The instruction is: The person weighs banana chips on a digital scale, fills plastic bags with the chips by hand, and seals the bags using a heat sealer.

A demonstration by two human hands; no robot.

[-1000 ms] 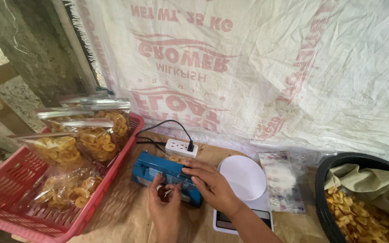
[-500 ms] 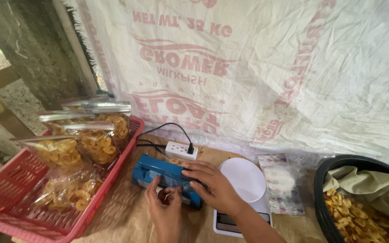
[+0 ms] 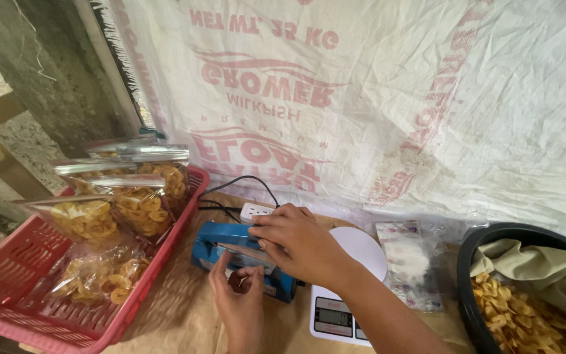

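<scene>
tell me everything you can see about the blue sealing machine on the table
The blue heat sealer is a low, long box with a glossy casing, lying flat on brown paper between the red basket and the white kitchen scale. The right hand rests on top of its arm, and the left hand touches its front edge. Both hands hide much of it. Black cables run behind it.

The right hand [image 3: 296,244] has shifted up onto the blue heat sealer's [image 3: 244,257] arm, nearer the power strip [image 3: 257,211].
</scene>
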